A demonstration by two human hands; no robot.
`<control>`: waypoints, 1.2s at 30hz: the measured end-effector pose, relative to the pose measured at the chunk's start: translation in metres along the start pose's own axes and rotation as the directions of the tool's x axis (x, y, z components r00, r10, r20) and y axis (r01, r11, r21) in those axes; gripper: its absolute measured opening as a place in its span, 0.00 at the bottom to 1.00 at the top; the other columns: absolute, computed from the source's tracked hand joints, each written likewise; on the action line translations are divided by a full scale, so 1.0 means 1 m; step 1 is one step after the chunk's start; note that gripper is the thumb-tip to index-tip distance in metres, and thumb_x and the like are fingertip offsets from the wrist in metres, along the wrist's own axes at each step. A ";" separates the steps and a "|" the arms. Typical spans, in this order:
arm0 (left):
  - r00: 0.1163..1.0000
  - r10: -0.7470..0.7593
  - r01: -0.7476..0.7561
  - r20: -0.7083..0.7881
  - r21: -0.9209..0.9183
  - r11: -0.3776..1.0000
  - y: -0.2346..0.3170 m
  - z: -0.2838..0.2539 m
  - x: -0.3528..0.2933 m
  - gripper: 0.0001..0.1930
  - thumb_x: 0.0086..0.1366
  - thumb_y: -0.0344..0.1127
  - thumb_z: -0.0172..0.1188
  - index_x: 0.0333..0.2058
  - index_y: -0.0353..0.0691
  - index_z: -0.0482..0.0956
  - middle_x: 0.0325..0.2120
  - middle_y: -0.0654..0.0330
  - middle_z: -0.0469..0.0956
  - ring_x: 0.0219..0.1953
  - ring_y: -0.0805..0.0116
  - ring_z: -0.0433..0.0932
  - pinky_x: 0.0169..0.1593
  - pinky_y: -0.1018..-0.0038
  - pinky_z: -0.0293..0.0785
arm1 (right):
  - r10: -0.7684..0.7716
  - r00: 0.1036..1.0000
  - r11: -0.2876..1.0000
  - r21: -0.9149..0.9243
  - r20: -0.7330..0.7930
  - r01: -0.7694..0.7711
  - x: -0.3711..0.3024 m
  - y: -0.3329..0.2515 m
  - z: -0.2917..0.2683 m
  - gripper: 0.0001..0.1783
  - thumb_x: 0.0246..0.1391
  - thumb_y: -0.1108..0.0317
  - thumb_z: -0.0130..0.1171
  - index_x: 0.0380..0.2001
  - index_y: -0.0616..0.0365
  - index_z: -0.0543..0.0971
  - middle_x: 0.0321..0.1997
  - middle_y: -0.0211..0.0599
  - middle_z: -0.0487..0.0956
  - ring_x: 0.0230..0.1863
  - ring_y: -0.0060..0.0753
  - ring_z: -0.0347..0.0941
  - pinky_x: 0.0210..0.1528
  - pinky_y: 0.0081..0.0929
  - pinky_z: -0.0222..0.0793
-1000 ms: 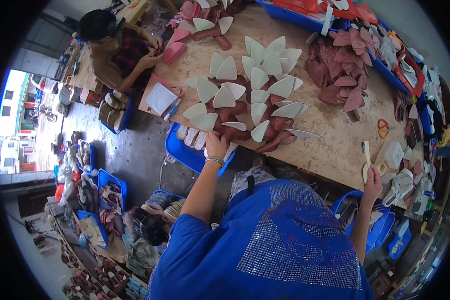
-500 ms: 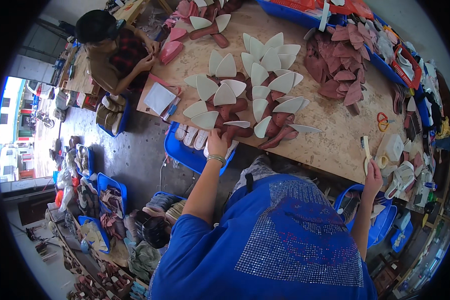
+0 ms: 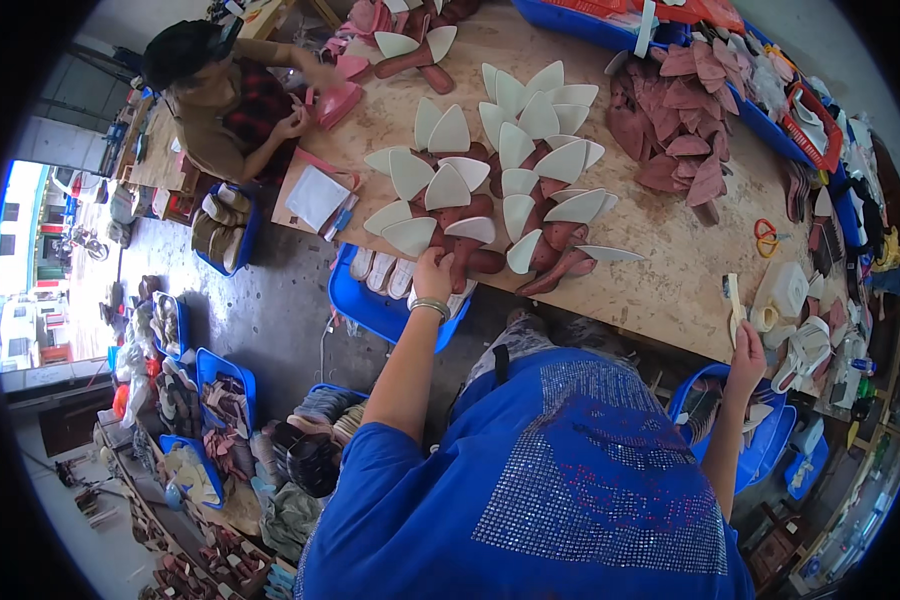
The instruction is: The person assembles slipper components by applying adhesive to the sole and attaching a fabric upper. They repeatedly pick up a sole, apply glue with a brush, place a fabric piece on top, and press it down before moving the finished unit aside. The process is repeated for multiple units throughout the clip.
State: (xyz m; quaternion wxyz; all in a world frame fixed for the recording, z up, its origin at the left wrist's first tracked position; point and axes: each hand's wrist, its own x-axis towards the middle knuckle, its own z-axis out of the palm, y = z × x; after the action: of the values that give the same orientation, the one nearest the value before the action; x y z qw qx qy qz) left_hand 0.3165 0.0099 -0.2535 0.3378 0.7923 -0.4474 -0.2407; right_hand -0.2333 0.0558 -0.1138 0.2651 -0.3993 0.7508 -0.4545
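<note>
Your left hand (image 3: 433, 275) rests on a dark reddish, matte shoe upper (image 3: 462, 262) at the near edge of the raw wooden table (image 3: 660, 270); whether the fingers are closed on it cannot be told. It lies in a cluster of like uppers, each carrying a pale, smooth triangular insert (image 3: 448, 188). Your right hand (image 3: 746, 362) is clamped around a slim brush (image 3: 734, 305) held upright, beside a translucent plastic jug (image 3: 785, 290).

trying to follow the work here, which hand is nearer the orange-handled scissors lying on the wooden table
Right. The right hand, gripping a small brush, is at the table edge just below the orange-handled scissors. The left hand rests far to their left, on the fanned shoe pieces.
</note>
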 end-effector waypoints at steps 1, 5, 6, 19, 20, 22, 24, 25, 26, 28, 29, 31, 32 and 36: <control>1.000 -0.001 0.001 -0.013 0.016 1.000 0.002 0.001 0.000 0.14 0.59 0.35 0.62 0.37 0.30 0.75 0.35 0.46 0.78 0.39 0.48 0.76 0.45 0.61 0.71 | 0.003 1.000 1.000 -0.001 0.001 -0.003 0.000 0.000 -0.001 0.13 0.60 0.68 0.58 0.46 0.62 0.80 0.26 0.15 0.68 0.23 0.07 0.54 0.24 0.10 0.45; 0.991 -0.130 0.129 -0.019 -0.062 0.990 0.020 0.002 -0.006 0.17 0.57 0.35 0.63 0.42 0.32 0.73 0.37 0.46 0.76 0.40 0.49 0.76 0.46 0.61 0.71 | 0.004 1.000 1.000 -0.003 -0.011 -0.004 0.002 0.005 -0.004 0.14 0.60 0.68 0.58 0.46 0.62 0.80 0.26 0.16 0.68 0.23 0.07 0.54 0.24 0.10 0.46; 0.996 -0.069 0.069 -0.051 -0.005 0.998 0.016 0.002 -0.006 0.18 0.57 0.35 0.64 0.43 0.32 0.72 0.38 0.46 0.75 0.40 0.50 0.75 0.46 0.61 0.71 | 0.006 1.000 1.000 0.007 -0.005 -0.006 0.003 0.006 -0.004 0.14 0.60 0.68 0.58 0.46 0.62 0.80 0.26 0.16 0.68 0.23 0.07 0.54 0.24 0.10 0.46; 0.993 0.018 -0.016 -0.117 0.019 1.000 0.015 0.010 -0.006 0.19 0.55 0.38 0.63 0.42 0.33 0.74 0.37 0.47 0.75 0.38 0.53 0.76 0.45 0.63 0.72 | -0.145 0.987 0.986 -0.091 -0.064 0.139 -0.001 0.021 -0.013 0.14 0.60 0.68 0.58 0.46 0.63 0.80 0.29 0.18 0.71 0.26 0.10 0.59 0.26 0.11 0.52; 0.983 0.109 -0.099 -0.148 0.073 0.992 0.000 0.008 -0.005 0.19 0.56 0.39 0.63 0.43 0.34 0.74 0.36 0.48 0.76 0.38 0.56 0.76 0.45 0.63 0.72 | -0.085 0.996 0.993 -0.081 -0.023 0.083 -0.004 0.009 -0.011 0.13 0.59 0.68 0.58 0.44 0.63 0.80 0.30 0.20 0.73 0.28 0.12 0.62 0.29 0.11 0.57; 0.985 0.061 -0.064 -0.160 -0.012 0.998 -0.008 0.012 -0.009 0.17 0.58 0.36 0.61 0.43 0.33 0.73 0.33 0.52 0.77 0.34 0.61 0.77 0.40 0.67 0.73 | -0.063 0.998 0.985 -0.165 -0.010 0.060 -0.003 0.010 -0.017 0.14 0.56 0.66 0.59 0.42 0.63 0.80 0.31 0.25 0.77 0.32 0.16 0.69 0.38 0.16 0.66; 0.994 0.001 -0.024 -0.114 -0.200 0.980 -0.017 0.012 -0.024 0.13 0.63 0.35 0.59 0.40 0.31 0.72 0.33 0.54 0.78 0.34 0.66 0.75 0.40 0.68 0.74 | 0.054 0.999 0.983 -0.175 0.002 -0.053 -0.008 -0.010 -0.020 0.13 0.54 0.64 0.61 0.41 0.60 0.80 0.30 0.25 0.77 0.34 0.17 0.69 0.40 0.18 0.67; 0.985 0.085 -0.113 -0.149 -0.193 0.975 -0.030 0.007 -0.035 0.11 0.65 0.33 0.57 0.40 0.31 0.71 0.32 0.57 0.77 0.34 0.69 0.74 0.40 0.69 0.74 | 0.041 0.999 0.996 -0.083 0.014 -0.040 -0.006 -0.011 -0.021 0.12 0.54 0.64 0.61 0.39 0.59 0.81 0.27 0.23 0.76 0.30 0.13 0.67 0.33 0.15 0.64; 0.986 0.081 -0.103 -0.143 -0.157 0.982 -0.032 0.007 -0.050 0.13 0.67 0.38 0.55 0.36 0.31 0.72 0.27 0.53 0.78 0.30 0.61 0.76 0.37 0.65 0.73 | 0.126 0.992 0.992 -0.001 0.006 -0.126 -0.007 -0.005 -0.025 0.11 0.54 0.64 0.61 0.39 0.58 0.81 0.24 0.20 0.73 0.23 0.10 0.63 0.25 0.12 0.57; 0.987 0.052 -0.096 0.154 0.291 0.952 -0.036 -0.003 -0.076 0.18 0.69 0.44 0.51 0.34 0.30 0.74 0.25 0.46 0.78 0.29 0.49 0.77 0.35 0.60 0.71 | 0.233 0.972 0.948 0.215 0.036 -0.235 -0.011 0.005 -0.043 0.12 0.54 0.65 0.61 0.40 0.58 0.81 0.19 0.19 0.71 0.17 0.09 0.60 0.18 0.11 0.51; 0.971 0.087 -0.149 0.223 0.280 0.948 -0.037 -0.001 -0.089 0.21 0.69 0.46 0.48 0.29 0.31 0.76 0.23 0.44 0.77 0.27 0.45 0.76 0.33 0.57 0.70 | 0.248 0.967 0.929 0.270 0.054 -0.254 -0.012 0.015 -0.053 0.12 0.54 0.66 0.62 0.40 0.58 0.81 0.18 0.19 0.70 0.16 0.10 0.60 0.17 0.11 0.51; 0.930 0.053 -0.175 0.364 0.310 0.934 -0.032 0.008 -0.117 0.27 0.70 0.49 0.44 0.23 0.32 0.78 0.21 0.43 0.77 0.25 0.42 0.75 0.32 0.53 0.68 | 0.299 0.953 0.891 0.344 0.042 -0.295 -0.012 0.030 -0.072 0.12 0.54 0.66 0.61 0.41 0.59 0.81 0.17 0.21 0.71 0.14 0.11 0.62 0.16 0.11 0.53; 0.901 -0.017 -0.154 0.433 0.357 0.921 -0.028 0.009 -0.126 0.28 0.71 0.51 0.42 0.23 0.33 0.79 0.21 0.44 0.77 0.25 0.43 0.76 0.32 0.52 0.68 | 0.298 0.954 0.900 0.332 0.001 -0.282 -0.010 0.034 -0.083 0.13 0.54 0.66 0.61 0.41 0.60 0.81 0.18 0.21 0.72 0.16 0.12 0.63 0.17 0.12 0.54; 0.817 0.080 -0.365 0.572 0.404 0.839 -0.048 0.034 -0.129 0.29 0.71 0.52 0.39 0.28 0.34 0.80 0.26 0.46 0.79 0.29 0.47 0.77 0.35 0.55 0.70 | 0.285 0.944 0.930 0.284 -0.165 -0.232 0.019 0.043 -0.122 0.14 0.55 0.62 0.61 0.38 0.61 0.81 0.19 0.24 0.74 0.15 0.13 0.66 0.16 0.13 0.56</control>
State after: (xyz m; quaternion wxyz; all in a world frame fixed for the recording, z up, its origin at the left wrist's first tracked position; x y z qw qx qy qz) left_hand 0.2569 0.1290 -0.3016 0.0117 0.6929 -0.6622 -0.2850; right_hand -0.3524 0.1086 -0.0983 0.2948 -0.2095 0.7538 -0.5486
